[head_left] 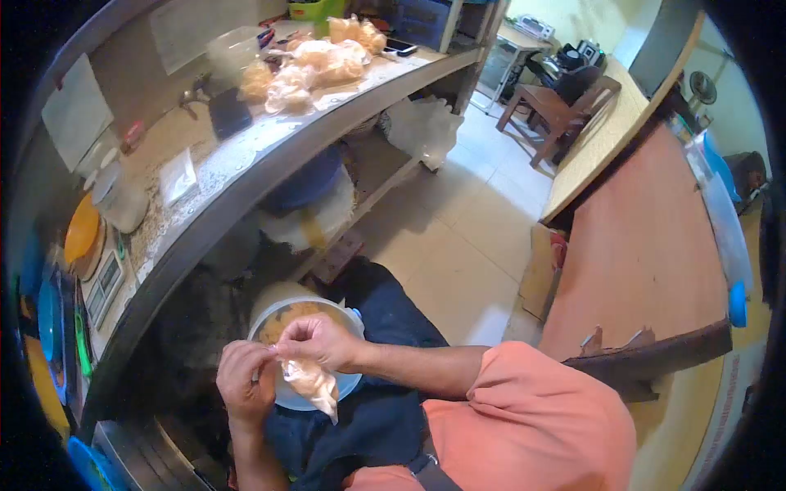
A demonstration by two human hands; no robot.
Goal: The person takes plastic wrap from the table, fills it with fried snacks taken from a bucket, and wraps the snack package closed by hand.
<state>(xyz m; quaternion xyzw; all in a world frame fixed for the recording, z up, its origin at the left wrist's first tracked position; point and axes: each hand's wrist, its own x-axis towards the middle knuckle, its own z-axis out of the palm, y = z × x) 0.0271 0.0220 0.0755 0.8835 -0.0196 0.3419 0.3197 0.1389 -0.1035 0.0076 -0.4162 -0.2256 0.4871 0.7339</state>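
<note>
Between my two hands hangs a small clear plastic bag [313, 386] with pale orange-tan contents, its bottom corner pointing down. My left hand [246, 376] pinches the twisted top of the bag from the left. From the right, my right hand [318, 342] is closed on the same neck, with its fingertips meeting those of my left. Just under both hands a white bucket [357, 329] stands by my lap, holding a crumbly tan-brown food that I cannot name. The fingers partly cover the bag's neck.
Several filled bags [315, 69] are piled on the long counter [246, 147] at the upper left. A phone [401, 47], a digital scale [105, 286] and an orange bowl [82, 225] also lie there. A wooden chair [557, 114] stands beyond. A wooden panel [647, 254] is at right.
</note>
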